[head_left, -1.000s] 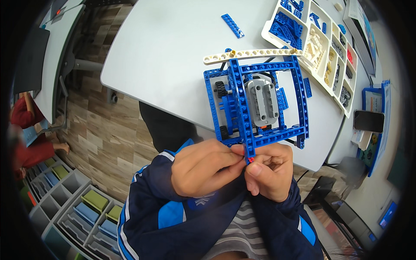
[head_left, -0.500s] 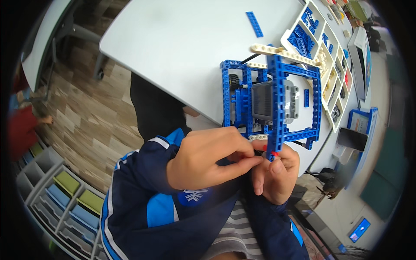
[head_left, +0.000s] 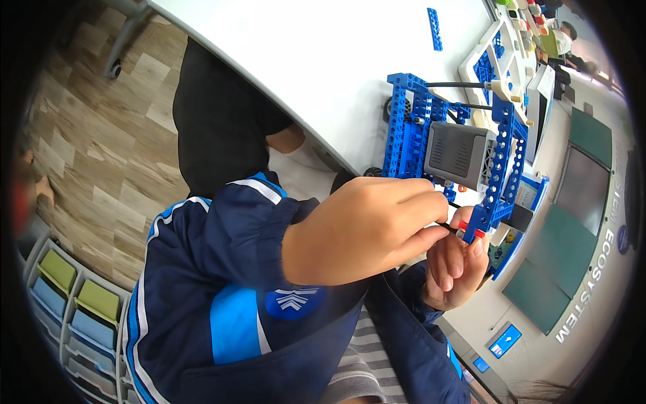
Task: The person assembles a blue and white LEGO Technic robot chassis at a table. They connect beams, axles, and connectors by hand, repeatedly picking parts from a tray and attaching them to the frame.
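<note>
your left fingers (head_left: pixel 418 248) pinch a black rod (head_left: pixel 449 228), right fingers (head_left: pixel 479 247) grip the blue frame (head_left: pixel 497 158) near the worktop's edge (head_left: pixel 296 111).

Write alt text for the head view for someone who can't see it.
A person's left hand and right hand work beside a red connector on the lower end of a blue brick model carrying a grey box. Beyond it, a parts tray sits on a white table.

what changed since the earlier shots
The blue frame turned, showing the grey box side-on, and shifted right in view as the camera swung. The left hand and right hand stay by the red peg; the blue plate stays on the table.
</note>
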A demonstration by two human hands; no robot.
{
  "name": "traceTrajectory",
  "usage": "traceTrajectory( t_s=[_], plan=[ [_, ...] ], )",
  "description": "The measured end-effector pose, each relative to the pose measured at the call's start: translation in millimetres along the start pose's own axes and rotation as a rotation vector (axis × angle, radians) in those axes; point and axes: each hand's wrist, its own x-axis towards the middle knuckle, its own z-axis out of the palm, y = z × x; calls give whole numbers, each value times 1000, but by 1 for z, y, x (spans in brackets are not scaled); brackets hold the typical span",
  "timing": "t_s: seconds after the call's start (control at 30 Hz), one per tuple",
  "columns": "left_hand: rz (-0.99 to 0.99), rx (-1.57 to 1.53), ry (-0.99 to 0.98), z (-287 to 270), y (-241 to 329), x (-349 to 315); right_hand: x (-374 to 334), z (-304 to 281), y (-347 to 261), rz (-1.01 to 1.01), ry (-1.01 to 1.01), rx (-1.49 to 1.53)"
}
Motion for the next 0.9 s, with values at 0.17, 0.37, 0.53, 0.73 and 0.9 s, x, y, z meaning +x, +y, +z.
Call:
traceTrajectory(
  t_s=[0.17, 0.37, 0.53, 0.73, 0.9],
  plan=[
    [8, 10, 5, 0, -2, -2, 1, 1, -2, 53, -18, 50],
    [22, 18, 8, 0, -3, -3, 0, -1, -1, 50, -32, 72],
    [30, 16, 28, 1, -4, -4, 2, -5, 2, 34, -124, 8],
    [-10, 10, 0, -1, 1, -2, 2, -3, 15, -97, -188, 211],
    [-110, -45, -104, -4, 10, 0, -2, 0, 5, -178, -47, -122]
  ],
)
